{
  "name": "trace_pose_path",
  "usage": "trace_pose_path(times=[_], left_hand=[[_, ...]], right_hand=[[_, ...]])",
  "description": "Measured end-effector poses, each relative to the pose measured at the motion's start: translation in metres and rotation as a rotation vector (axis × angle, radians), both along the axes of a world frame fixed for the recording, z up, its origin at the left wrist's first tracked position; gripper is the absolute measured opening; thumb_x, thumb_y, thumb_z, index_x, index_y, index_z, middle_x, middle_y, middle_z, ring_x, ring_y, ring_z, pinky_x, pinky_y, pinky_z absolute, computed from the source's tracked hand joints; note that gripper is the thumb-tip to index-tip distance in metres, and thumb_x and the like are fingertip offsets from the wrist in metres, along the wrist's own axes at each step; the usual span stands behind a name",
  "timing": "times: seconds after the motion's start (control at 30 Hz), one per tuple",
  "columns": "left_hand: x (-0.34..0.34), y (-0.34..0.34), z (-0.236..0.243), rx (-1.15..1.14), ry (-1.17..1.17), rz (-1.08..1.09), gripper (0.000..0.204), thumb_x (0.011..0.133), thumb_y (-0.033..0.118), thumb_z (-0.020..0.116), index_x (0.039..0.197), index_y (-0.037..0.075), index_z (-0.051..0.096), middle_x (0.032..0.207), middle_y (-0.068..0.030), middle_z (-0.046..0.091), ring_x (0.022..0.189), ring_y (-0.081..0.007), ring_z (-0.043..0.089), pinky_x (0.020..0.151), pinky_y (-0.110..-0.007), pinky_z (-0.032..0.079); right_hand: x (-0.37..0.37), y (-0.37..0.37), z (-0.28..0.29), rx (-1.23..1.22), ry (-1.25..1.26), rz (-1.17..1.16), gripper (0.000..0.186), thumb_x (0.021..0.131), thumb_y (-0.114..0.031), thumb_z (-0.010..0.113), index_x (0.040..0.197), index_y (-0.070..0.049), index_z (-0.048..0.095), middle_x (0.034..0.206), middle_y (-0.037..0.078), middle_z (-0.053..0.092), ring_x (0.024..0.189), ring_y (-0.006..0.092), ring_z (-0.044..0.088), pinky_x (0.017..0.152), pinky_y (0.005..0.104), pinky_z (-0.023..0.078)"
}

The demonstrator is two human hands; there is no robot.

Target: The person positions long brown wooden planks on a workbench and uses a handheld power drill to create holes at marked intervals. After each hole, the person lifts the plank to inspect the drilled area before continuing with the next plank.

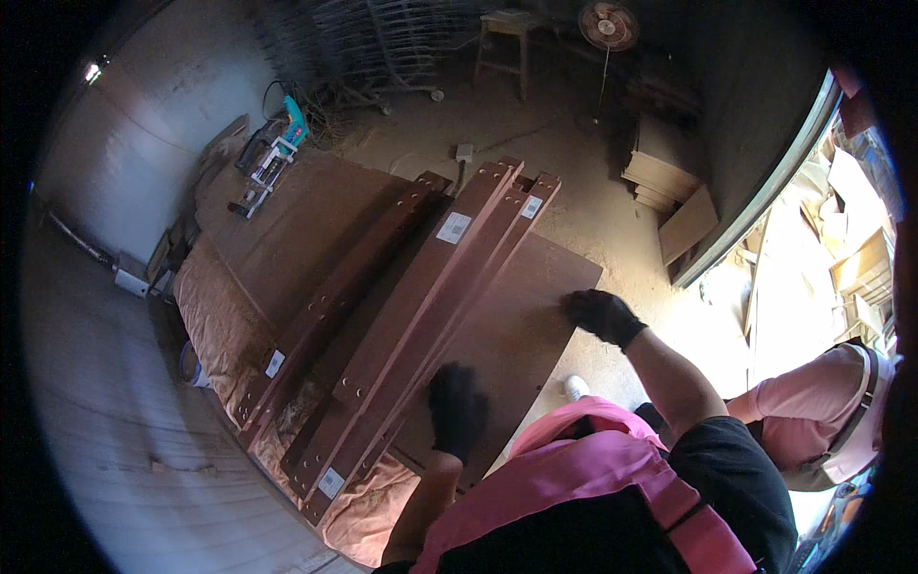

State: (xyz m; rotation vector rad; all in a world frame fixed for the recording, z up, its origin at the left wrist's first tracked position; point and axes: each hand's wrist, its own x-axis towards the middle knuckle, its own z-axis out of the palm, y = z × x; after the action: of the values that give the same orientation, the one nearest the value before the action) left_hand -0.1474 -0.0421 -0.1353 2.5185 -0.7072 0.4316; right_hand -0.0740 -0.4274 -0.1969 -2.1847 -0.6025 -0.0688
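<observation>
My left hand (457, 413), in a black glove, is over a flat brown panel (521, 316), close beside a stack of long dark red-brown wooden beams (421, 306). Motion blurs its fingers. At the panel's right edge is my right hand (604, 316), also black-gloved, with fingers stretched out over the edge; I cannot tell if they touch it. The beams have round holes near their ends and white labels (453, 228). Another dark beam (335, 297) lies to the left of them.
A teal power tool (285, 143) in a metal frame rests at the bench's far left. Orange cloth (215, 297) covers part of the bench. A fan (608, 27), a stool (504, 43) and stacked boards (662, 165) stand beyond. Another person (822, 411) is at the right.
</observation>
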Motion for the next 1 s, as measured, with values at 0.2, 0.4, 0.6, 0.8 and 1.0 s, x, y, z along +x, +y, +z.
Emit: trace_pose_path(times=[0.2,0.4,0.6,0.8,1.0], left_hand=[[0.036,-0.081,-0.024,0.188,0.28,-0.082,0.045,0.08,0.017,0.065,0.122,0.001,0.058,0.131,-0.023,0.049,0.125,-0.042,0.042,0.108,-0.053,0.03],[0.105,-0.169,-0.029,-0.032,0.151,-0.014,0.042,0.082,0.019,0.064,0.121,0.004,0.06,0.13,-0.0223,0.051,0.124,-0.0415,0.045,0.109,-0.052,0.031],[0.143,-0.227,-0.012,0.188,0.392,0.404,0.028,0.084,0.02,0.061,0.108,0.005,0.065,0.115,-0.0189,0.062,0.11,-0.0371,0.056,0.099,-0.052,0.041],[0.147,-0.274,0.018,0.046,0.303,0.9,0.024,0.085,0.02,0.059,0.099,0.003,0.067,0.102,-0.0196,0.066,0.094,-0.0359,0.063,0.089,-0.047,0.048],[0.166,-0.294,0.015,0.084,0.116,1.039,0.024,0.085,0.02,0.058,0.099,0.002,0.067,0.098,-0.0215,0.066,0.09,-0.0362,0.064,0.087,-0.046,0.049]], right_hand=[[-0.015,-0.14,-0.072,-0.139,0.653,-0.454,0.02,0.092,-0.028,0.05,0.092,-0.011,0.061,0.098,0.012,0.069,0.09,0.0277,0.066,0.076,0.0402,0.053],[0.04,-0.294,-0.145,-1.129,0.193,-0.026,0.028,0.089,-0.034,0.051,0.078,-0.01,0.062,0.084,0.016,0.069,0.074,0.0301,0.065,0.065,0.041,0.052],[0.164,-0.398,-0.183,-0.623,0.457,-0.104,0.033,0.087,-0.037,0.048,0.072,-0.012,0.062,0.081,0.02,0.067,0.074,0.0358,0.064,0.063,0.0493,0.049],[0.324,-0.41,-0.17,0.665,1.495,-0.67,0.035,0.084,-0.024,0.061,0.117,-0.011,0.056,0.119,0.024,0.061,0.092,0.0438,0.063,0.075,0.0557,0.053],[0.395,-0.353,-0.13,0.688,1.46,-0.545,0.011,0.087,-0.012,0.06,0.083,-0.01,0.05,0.075,0.01,0.054,0.059,0.0253,0.05,0.051,0.038,0.041]])
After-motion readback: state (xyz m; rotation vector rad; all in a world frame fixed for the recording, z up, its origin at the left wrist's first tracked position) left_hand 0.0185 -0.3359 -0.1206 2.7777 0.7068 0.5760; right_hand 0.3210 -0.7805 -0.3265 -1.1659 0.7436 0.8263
